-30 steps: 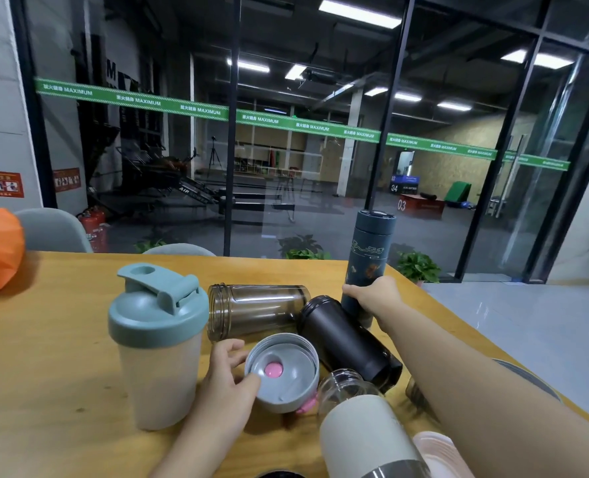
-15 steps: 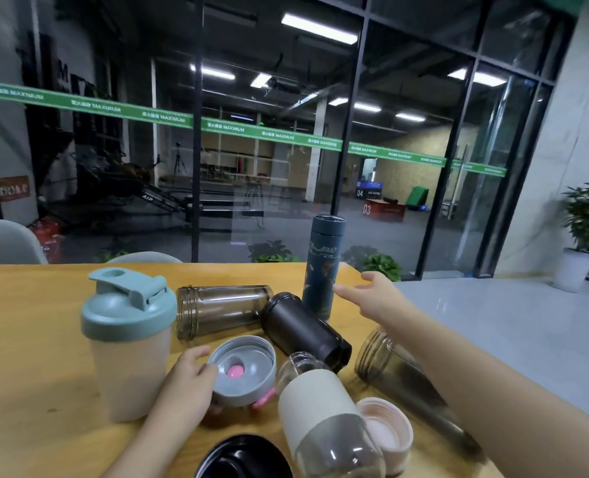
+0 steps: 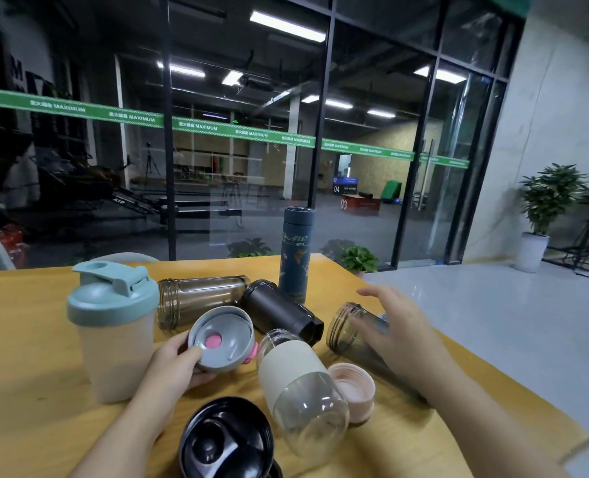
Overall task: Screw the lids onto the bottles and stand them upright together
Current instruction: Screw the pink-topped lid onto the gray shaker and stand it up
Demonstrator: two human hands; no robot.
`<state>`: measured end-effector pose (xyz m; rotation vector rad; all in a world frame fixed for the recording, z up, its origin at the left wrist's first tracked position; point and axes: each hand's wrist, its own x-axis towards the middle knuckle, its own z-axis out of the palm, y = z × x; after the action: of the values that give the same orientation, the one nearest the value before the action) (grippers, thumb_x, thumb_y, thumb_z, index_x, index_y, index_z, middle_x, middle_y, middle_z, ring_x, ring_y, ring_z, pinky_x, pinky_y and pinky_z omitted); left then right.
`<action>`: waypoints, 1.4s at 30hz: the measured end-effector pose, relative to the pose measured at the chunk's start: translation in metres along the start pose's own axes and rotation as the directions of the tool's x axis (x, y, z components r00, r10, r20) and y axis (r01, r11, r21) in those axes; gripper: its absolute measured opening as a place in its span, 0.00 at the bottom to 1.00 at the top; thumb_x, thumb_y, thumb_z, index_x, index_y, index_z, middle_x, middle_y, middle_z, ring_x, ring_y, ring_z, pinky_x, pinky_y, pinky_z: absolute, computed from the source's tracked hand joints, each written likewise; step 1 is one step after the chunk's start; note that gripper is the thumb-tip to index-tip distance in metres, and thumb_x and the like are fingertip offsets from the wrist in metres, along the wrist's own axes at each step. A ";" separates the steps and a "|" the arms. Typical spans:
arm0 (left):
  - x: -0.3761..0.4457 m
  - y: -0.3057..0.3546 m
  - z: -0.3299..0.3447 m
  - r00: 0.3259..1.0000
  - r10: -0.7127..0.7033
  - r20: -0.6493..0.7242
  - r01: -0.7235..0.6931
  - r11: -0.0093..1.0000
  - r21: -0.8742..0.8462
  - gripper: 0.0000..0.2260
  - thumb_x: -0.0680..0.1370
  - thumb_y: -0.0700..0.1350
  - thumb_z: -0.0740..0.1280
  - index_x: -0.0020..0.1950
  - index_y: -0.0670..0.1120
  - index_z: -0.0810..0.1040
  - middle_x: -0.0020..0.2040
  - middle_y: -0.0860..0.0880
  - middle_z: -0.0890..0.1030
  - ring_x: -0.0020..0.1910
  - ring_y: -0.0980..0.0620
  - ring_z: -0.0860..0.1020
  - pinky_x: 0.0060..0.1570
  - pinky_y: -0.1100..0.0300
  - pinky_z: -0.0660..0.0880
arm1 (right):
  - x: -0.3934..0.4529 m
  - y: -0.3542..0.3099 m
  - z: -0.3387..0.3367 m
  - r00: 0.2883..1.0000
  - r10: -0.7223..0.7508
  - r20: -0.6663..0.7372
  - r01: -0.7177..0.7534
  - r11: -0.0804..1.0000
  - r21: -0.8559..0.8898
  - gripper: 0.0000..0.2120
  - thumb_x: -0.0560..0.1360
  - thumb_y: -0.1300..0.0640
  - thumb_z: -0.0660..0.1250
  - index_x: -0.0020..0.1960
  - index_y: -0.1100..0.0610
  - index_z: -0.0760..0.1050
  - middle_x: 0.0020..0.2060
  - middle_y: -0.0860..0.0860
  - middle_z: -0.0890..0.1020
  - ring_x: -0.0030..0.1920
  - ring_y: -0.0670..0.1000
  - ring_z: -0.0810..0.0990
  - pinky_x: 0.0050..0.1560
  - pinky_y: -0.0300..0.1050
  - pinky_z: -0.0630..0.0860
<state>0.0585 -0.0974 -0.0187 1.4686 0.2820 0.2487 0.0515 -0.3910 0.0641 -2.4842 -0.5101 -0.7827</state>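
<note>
Step in hand: the right hand (image 3: 389,326) reaches with spread, straight fingers over the smoky transparent plastic bottle (image 3: 358,336) lying on its side at the right of the yellow wooden surface (image 3: 27,391); whether they touch it I cannot tell.
Left hand: the left hand (image 3: 179,365) grips the round grey lid with a pink plug (image 3: 221,338), fingers curled round its near-left rim.
Likely match: the grey lid probably suits this bottle or the second smoky bottle (image 3: 199,300) lying farther left; judge by thread width.
How to do it well: grasp the body behind the threaded neck, stand it up, set the lid flat, then turn it without forcing.
Hazard: the glass bottle with a cream sleeve (image 3: 300,381) and pink cap (image 3: 351,388) lie just beside; a sweep could roll them.
Standing group: the teal-lidded shaker (image 3: 113,332) and tall dark blue patterned flask (image 3: 295,253) stand upright, well apart.
</note>
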 end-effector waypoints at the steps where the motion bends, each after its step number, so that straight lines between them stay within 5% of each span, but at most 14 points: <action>1: 0.000 0.001 0.000 1.000 -0.002 -0.005 0.002 0.999 -0.032 0.16 0.77 0.31 0.59 0.63 0.44 0.74 0.54 0.39 0.81 0.46 0.42 0.81 0.35 0.56 0.80 | -0.005 0.003 0.002 0.998 -0.040 -0.042 0.039 0.999 -0.018 0.17 0.73 0.55 0.70 0.61 0.54 0.74 0.57 0.47 0.76 0.60 0.49 0.73 0.60 0.39 0.68; 6: -0.004 0.005 0.005 1.000 -0.006 -0.005 0.005 0.987 -0.159 0.18 0.77 0.30 0.60 0.64 0.46 0.67 0.53 0.37 0.77 0.47 0.40 0.79 0.40 0.52 0.77 | -0.031 0.028 0.007 0.967 -0.123 -0.224 0.098 0.988 -0.118 0.18 0.65 0.61 0.77 0.53 0.58 0.78 0.51 0.52 0.80 0.54 0.56 0.78 0.56 0.46 0.71; 14: -0.013 0.009 0.006 0.998 0.036 0.053 -0.026 0.983 -0.181 0.15 0.77 0.30 0.58 0.60 0.43 0.73 0.44 0.39 0.79 0.41 0.42 0.77 0.40 0.51 0.75 | -0.062 0.066 0.012 0.961 0.095 -0.258 -0.113 0.992 -0.055 0.27 0.62 0.56 0.80 0.59 0.56 0.77 0.59 0.53 0.77 0.60 0.55 0.71 0.62 0.55 0.71; 27: -0.020 0.015 0.006 0.990 0.059 0.129 -0.013 0.944 -0.329 0.11 0.78 0.31 0.58 0.54 0.42 0.76 0.46 0.42 0.80 0.44 0.44 0.78 0.31 0.60 0.81 | -0.083 0.087 0.018 0.953 0.300 -0.040 -0.298 0.954 0.043 0.39 0.66 0.54 0.77 0.71 0.49 0.62 0.69 0.50 0.64 0.70 0.49 0.62 0.65 0.39 0.60; 32: -0.020 0.016 0.006 0.987 0.057 0.151 0.013 0.905 -0.426 0.12 0.79 0.33 0.58 0.54 0.45 0.76 0.50 0.44 0.80 0.46 0.45 0.78 0.39 0.58 0.81 | -0.083 0.088 0.017 0.947 0.312 -0.080 -0.300 0.945 0.130 0.37 0.64 0.58 0.79 0.68 0.48 0.67 0.60 0.47 0.69 0.58 0.47 0.71 0.54 0.37 0.65; 38: -0.020 0.019 0.008 0.977 0.086 0.193 0.035 0.835 -0.549 0.13 0.79 0.34 0.58 0.58 0.47 0.76 0.52 0.44 0.80 0.48 0.48 0.78 0.35 0.62 0.81 | -0.081 0.082 0.016 0.950 0.264 -0.169 -0.239 0.959 0.152 0.37 0.62 0.58 0.80 0.67 0.47 0.69 0.60 0.49 0.72 0.60 0.50 0.72 0.60 0.44 0.69; 42: -0.020 0.018 0.009 0.967 0.111 0.231 0.037 0.832 -0.554 0.19 0.78 0.34 0.59 0.68 0.45 0.71 0.55 0.43 0.80 0.44 0.50 0.83 0.38 0.61 0.82 | -0.070 0.069 0.009 0.942 0.240 -0.233 -0.168 0.941 0.293 0.37 0.62 0.59 0.80 0.65 0.44 0.67 0.57 0.47 0.74 0.58 0.37 0.72 0.59 0.36 0.69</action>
<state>0.0425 -0.1110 0.0009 0.9083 -0.0350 0.1516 0.0345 -0.4566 -0.0083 -2.0993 -0.2357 -0.8804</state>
